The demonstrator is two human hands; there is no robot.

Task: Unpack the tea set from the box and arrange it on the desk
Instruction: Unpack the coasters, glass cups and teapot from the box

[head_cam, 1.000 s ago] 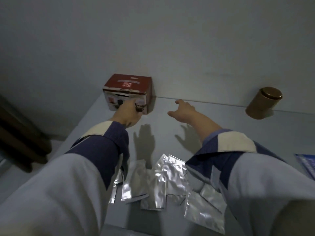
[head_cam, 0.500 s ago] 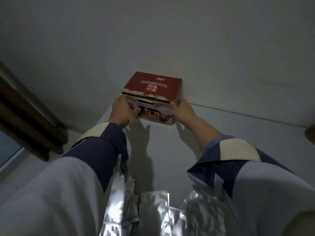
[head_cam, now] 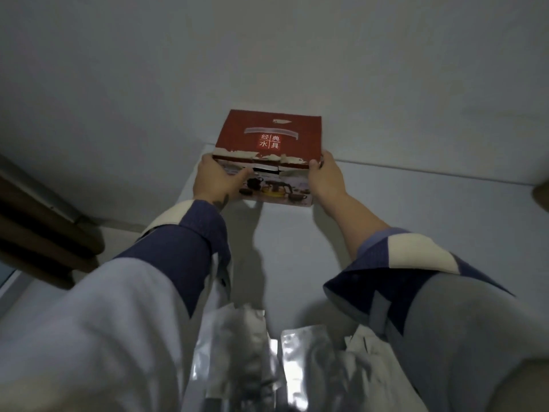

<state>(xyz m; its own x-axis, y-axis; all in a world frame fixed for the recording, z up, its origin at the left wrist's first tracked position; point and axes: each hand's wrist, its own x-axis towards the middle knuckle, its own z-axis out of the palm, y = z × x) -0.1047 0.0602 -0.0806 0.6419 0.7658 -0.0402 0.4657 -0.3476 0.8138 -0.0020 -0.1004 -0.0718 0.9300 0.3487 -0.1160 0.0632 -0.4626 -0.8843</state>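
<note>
I am gripping the red box [head_cam: 269, 157] from both sides: my left hand [head_cam: 214, 180] is clamping its left end, my right hand [head_cam: 326, 175] its right end. The box is sitting closed near the desk's [head_cam: 416, 221] far edge by the wall; contents hidden. Silver foil pouches [head_cam: 237, 349] are lying nearer than the box.

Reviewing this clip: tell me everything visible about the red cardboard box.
The red cardboard box has a dark red top with a pale handle strip and a small square of Chinese characters. Its near side is pale, printed with a photo of teapots and cups; the top front edge looks torn and ragged. It appears closed, at the desk's far edge by the wall. The left hand grips its left end, the right hand its right end.
</note>
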